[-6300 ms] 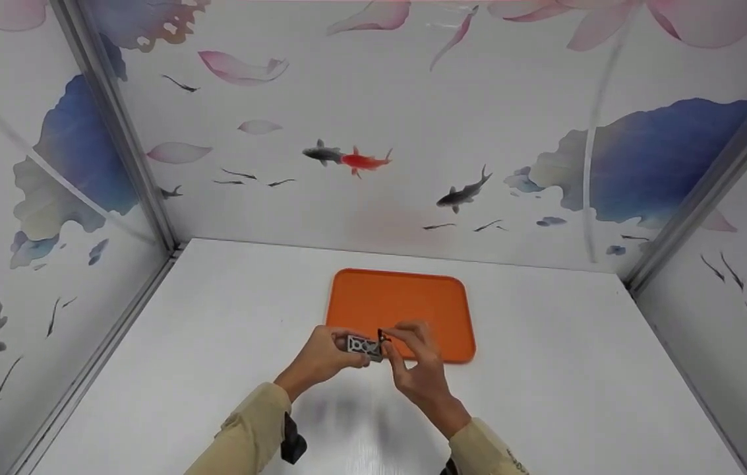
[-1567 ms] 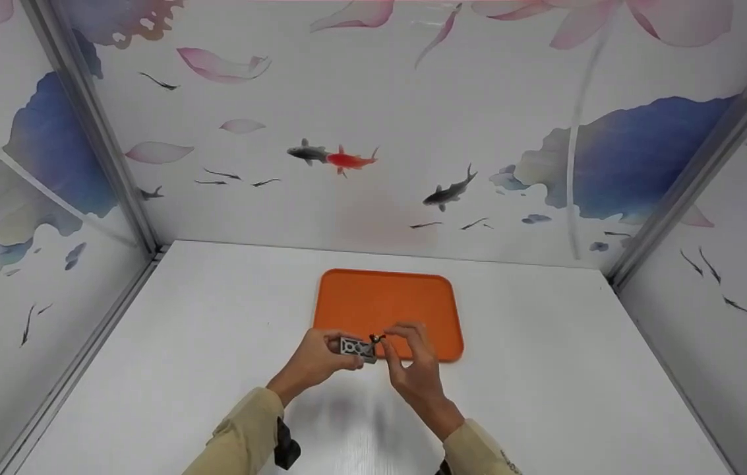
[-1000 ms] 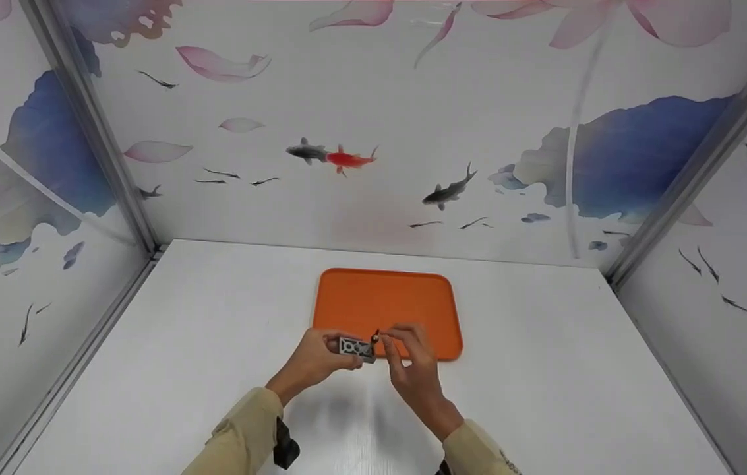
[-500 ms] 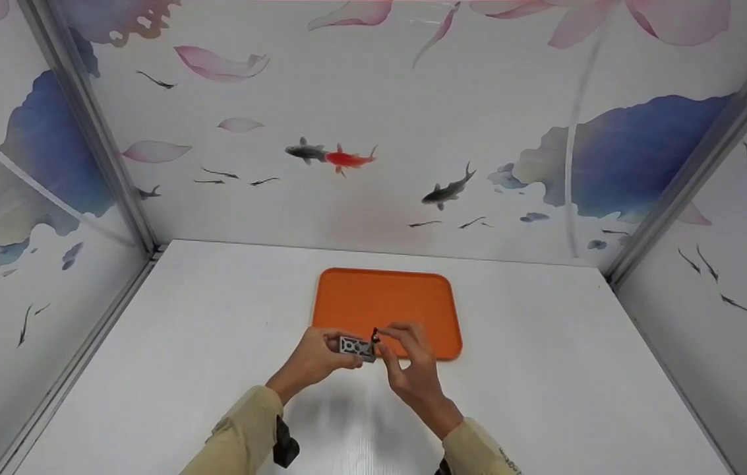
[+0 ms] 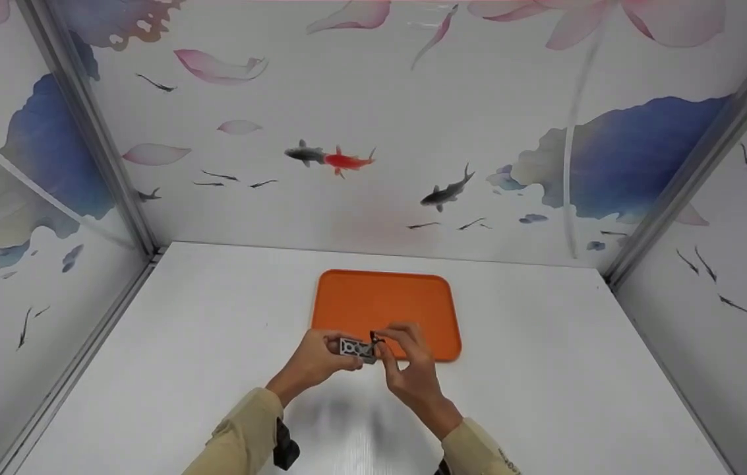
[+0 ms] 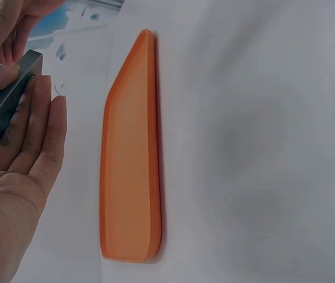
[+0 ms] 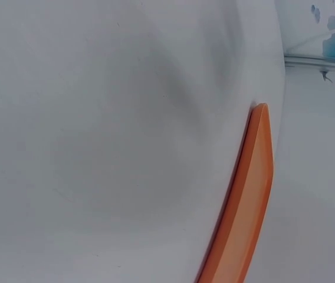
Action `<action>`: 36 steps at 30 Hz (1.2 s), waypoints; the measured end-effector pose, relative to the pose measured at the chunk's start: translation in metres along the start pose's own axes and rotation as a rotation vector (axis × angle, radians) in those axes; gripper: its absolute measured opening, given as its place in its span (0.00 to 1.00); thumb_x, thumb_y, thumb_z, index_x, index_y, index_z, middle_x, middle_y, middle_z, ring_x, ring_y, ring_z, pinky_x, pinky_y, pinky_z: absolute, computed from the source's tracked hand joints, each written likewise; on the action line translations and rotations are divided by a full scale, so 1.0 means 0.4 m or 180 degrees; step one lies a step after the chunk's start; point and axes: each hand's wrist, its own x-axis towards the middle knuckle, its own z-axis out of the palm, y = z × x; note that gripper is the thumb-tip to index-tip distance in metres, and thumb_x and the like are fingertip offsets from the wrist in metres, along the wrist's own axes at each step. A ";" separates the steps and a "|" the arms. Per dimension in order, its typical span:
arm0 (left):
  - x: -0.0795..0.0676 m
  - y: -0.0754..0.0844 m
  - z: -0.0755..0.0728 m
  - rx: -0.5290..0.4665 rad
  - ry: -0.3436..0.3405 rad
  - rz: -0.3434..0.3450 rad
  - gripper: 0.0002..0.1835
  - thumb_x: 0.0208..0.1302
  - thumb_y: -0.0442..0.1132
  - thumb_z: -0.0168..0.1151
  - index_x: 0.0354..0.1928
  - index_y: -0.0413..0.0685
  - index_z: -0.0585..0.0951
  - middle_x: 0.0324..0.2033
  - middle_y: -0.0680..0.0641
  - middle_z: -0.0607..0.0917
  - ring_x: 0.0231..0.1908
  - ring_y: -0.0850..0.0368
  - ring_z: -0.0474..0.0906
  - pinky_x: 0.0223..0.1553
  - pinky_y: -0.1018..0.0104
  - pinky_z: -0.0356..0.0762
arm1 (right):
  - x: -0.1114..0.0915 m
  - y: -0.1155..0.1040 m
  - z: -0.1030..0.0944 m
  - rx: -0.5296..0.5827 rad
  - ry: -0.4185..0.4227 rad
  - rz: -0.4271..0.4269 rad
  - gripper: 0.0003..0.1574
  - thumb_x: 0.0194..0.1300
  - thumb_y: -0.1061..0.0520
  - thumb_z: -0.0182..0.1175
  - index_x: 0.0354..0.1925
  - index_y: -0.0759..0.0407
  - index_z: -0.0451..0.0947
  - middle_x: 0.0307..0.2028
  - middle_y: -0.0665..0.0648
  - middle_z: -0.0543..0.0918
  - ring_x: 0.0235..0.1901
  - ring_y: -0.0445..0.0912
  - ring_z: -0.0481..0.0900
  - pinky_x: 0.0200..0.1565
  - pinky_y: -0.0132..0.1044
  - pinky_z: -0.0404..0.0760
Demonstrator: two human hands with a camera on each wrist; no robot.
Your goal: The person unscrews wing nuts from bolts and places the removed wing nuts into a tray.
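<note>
A small grey rectangular block [image 5: 356, 349] with round cut-out shapes on its face is held above the near edge of the orange tray. My left hand [image 5: 316, 359] grips it between thumb and fingers. In the left wrist view the block [image 6: 7, 97] shows a plain, smooth side, with the fingers behind it. At its right end sits a small dark handle-like piece [image 5: 374, 338], which my right hand [image 5: 414, 369] pinches with thumb and index finger. Its exact kind is too small to tell. The right wrist view catches only part of a hand at its right edge.
An orange tray [image 5: 386, 297] lies on the white table [image 5: 228, 310], just beyond the hands. White panels [image 5: 373, 218] printed with fish and petals enclose the table at the back and both sides, joined by grey metal posts [image 5: 89, 125].
The dark piece changes angle from frame to frame as my right fingers shift around it. The block and my left hand keep nearly the same place; the head view has shifted slightly since the earliest frame.
</note>
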 end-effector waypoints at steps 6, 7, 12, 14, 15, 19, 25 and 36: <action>0.002 -0.004 -0.002 0.0019 0.0037 -0.0061 0.20 0.55 0.33 0.72 0.51 0.36 0.84 0.42 0.40 0.90 0.38 0.56 0.88 0.43 0.64 0.88 | 0.003 0.005 0.001 -0.0053 0.0096 -0.0107 0.23 0.52 0.76 0.70 0.46 0.62 0.82 0.42 0.55 0.81 0.43 0.46 0.79 0.49 0.29 0.82; 0.002 -0.005 -0.003 0.0019 0.0040 -0.0060 0.20 0.55 0.33 0.72 0.50 0.36 0.84 0.41 0.40 0.90 0.38 0.56 0.88 0.43 0.63 0.88 | 0.003 0.006 0.001 -0.0057 0.0107 -0.0102 0.23 0.51 0.76 0.70 0.45 0.63 0.81 0.42 0.55 0.80 0.43 0.46 0.79 0.50 0.27 0.82; 0.001 -0.006 -0.004 0.0014 0.0035 -0.0046 0.19 0.55 0.33 0.72 0.50 0.36 0.84 0.42 0.40 0.90 0.38 0.56 0.88 0.43 0.64 0.88 | 0.002 0.010 0.002 -0.0100 0.0156 -0.0083 0.21 0.52 0.76 0.70 0.44 0.63 0.80 0.41 0.55 0.81 0.42 0.46 0.79 0.51 0.27 0.80; 0.000 -0.006 -0.005 0.0012 0.0031 -0.0035 0.19 0.55 0.33 0.72 0.50 0.36 0.84 0.42 0.40 0.90 0.38 0.56 0.88 0.43 0.64 0.88 | 0.002 0.011 0.002 -0.0142 0.0170 -0.0058 0.19 0.53 0.74 0.70 0.43 0.62 0.80 0.41 0.54 0.81 0.42 0.45 0.79 0.51 0.29 0.81; 0.000 -0.006 -0.005 0.0021 0.0033 -0.0028 0.19 0.55 0.33 0.72 0.50 0.36 0.84 0.42 0.40 0.90 0.39 0.56 0.88 0.43 0.65 0.88 | 0.002 0.012 0.002 -0.0151 0.0176 -0.0042 0.18 0.54 0.73 0.70 0.43 0.62 0.79 0.40 0.54 0.81 0.42 0.45 0.79 0.50 0.30 0.81; -0.002 -0.007 -0.007 0.0068 0.0039 -0.0044 0.19 0.55 0.33 0.73 0.49 0.36 0.85 0.41 0.40 0.90 0.39 0.57 0.88 0.43 0.65 0.88 | 0.002 0.013 0.003 -0.0177 0.0177 0.0005 0.15 0.57 0.70 0.70 0.41 0.61 0.78 0.40 0.53 0.81 0.43 0.44 0.79 0.49 0.31 0.82; -0.002 -0.007 -0.009 0.0059 0.0034 -0.0019 0.20 0.55 0.33 0.72 0.51 0.36 0.84 0.42 0.40 0.90 0.39 0.57 0.88 0.43 0.66 0.88 | 0.005 0.011 0.005 -0.0187 0.0221 -0.0096 0.16 0.54 0.72 0.71 0.39 0.61 0.78 0.39 0.54 0.80 0.41 0.44 0.78 0.47 0.29 0.81; -0.003 0.000 -0.008 -0.0007 0.0008 -0.0009 0.20 0.56 0.33 0.72 0.51 0.35 0.84 0.43 0.38 0.89 0.39 0.57 0.88 0.43 0.66 0.88 | 0.005 0.006 0.005 -0.0078 0.0168 -0.0026 0.17 0.58 0.72 0.67 0.44 0.58 0.83 0.41 0.55 0.81 0.43 0.45 0.78 0.46 0.35 0.82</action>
